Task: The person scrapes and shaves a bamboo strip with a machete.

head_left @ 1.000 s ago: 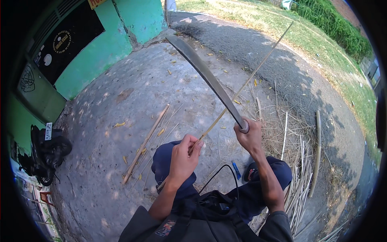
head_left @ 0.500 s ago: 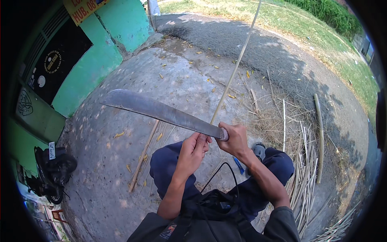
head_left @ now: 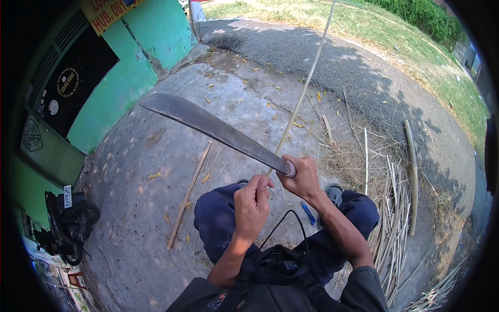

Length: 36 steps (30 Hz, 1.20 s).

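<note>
My right hand (head_left: 303, 179) is closed around the handle of a machete (head_left: 218, 129), whose broad, dark blade reaches up and to the left. A long, thin bamboo strip (head_left: 306, 86) runs from my hands away toward the road, passing behind the blade near the handle. My left hand (head_left: 252, 205) pinches the strip's near end between thumb and fingers, just below the blade. The blade appears to lie against the strip, though the exact contact is hidden by the machete and my right hand.
Several split bamboo strips (head_left: 390, 223) lie in a pile at my right, beside dry shavings (head_left: 358, 156) and a bamboo pole (head_left: 411, 177). A blue tool (head_left: 309, 213) rests between my feet. Another stick (head_left: 189, 195) lies at left; a motorcycle (head_left: 73, 223) stands by the green wall (head_left: 112, 101).
My left hand has shifted slightly right and turned, its back now more toward me. The machete's tip has swung up and a little right. The strip's near end has moved slightly left.
</note>
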### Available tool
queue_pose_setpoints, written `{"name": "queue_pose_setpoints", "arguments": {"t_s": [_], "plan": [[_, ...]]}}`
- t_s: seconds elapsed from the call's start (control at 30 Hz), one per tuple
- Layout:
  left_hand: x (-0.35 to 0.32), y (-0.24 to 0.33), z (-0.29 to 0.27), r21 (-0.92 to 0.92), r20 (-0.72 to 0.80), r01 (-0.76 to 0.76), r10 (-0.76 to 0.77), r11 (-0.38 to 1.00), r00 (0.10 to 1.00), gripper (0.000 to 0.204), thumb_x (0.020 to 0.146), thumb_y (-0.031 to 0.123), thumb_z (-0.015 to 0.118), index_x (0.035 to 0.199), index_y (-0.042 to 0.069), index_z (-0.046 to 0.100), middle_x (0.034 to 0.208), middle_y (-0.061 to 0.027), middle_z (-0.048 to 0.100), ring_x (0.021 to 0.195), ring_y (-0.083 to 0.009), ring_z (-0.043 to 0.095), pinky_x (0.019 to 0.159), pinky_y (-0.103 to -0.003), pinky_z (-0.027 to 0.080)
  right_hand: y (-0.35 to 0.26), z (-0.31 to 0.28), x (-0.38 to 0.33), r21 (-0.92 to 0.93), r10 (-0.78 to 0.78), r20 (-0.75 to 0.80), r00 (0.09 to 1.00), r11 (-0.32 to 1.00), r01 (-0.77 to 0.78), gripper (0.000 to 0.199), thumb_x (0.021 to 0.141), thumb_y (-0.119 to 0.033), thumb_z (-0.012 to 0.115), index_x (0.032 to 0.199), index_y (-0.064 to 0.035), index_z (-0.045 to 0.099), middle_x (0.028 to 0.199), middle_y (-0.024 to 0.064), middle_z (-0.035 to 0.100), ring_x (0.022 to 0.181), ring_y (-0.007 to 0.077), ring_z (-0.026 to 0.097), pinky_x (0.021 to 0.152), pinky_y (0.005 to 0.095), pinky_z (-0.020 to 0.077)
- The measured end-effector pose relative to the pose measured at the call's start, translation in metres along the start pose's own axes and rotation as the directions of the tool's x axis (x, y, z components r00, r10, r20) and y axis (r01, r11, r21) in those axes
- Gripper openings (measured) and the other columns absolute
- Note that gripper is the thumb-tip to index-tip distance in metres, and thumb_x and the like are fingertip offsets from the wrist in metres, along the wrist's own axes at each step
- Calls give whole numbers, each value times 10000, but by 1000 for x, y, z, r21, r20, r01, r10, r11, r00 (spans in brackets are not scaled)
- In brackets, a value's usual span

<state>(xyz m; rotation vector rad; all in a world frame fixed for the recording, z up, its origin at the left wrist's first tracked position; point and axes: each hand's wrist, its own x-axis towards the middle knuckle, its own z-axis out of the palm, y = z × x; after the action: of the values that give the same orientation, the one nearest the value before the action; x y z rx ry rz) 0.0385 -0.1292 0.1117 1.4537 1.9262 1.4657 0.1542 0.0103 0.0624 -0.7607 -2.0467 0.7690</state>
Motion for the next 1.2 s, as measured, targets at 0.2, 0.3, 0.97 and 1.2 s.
{"name": "queue_pose_setpoints", "arguments": {"t_s": [0.2, 0.3, 0.97, 1.2], "plan": [[3, 2, 1, 40, -20, -16, 17, 999, 1000, 216, 1100, 129, 537, 984, -8, 657, 668, -131, 580, 524, -231, 556, 532, -366, 430, -2, 4, -2, 20, -52, 16, 998, 998, 52, 120, 761, -163, 751, 811, -84, 677, 636, 184, 636, 617, 411, 670, 560, 473, 516], [-3, -1, 5, 125, -83, -129, 140, 984, 987, 177, 1091, 109, 552, 1007, -10, 652, 738, -166, 653, 559, -317, 606, 547, -400, 454, 1, -3, 4, -83, -101, 19, 995, 991, 103, 135, 739, -171, 755, 820, -95, 679, 623, 175, 636, 607, 399, 673, 555, 472, 514], [-6, 3, -1, 112, -96, -3, 14, 994, 995, 142, 1071, 55, 555, 1000, -14, 658, 758, -170, 647, 552, -290, 564, 548, -382, 440, -1, 12, 0, -33, -178, -47, 983, 984, 176, 108, 737, -131, 749, 760, -101, 648, 564, 164, 574, 516, 378, 618, 489, 448, 466], [-17, 2, 1, 136, -60, 58, -50, 989, 997, 149, 1075, 75, 551, 1010, -5, 658, 776, -186, 660, 580, -338, 602, 569, -411, 467, 0, 5, 7, 12, -64, -47, 997, 998, 65, 100, 756, -165, 743, 823, -104, 701, 616, 180, 622, 601, 417, 660, 559, 488, 515]]}}
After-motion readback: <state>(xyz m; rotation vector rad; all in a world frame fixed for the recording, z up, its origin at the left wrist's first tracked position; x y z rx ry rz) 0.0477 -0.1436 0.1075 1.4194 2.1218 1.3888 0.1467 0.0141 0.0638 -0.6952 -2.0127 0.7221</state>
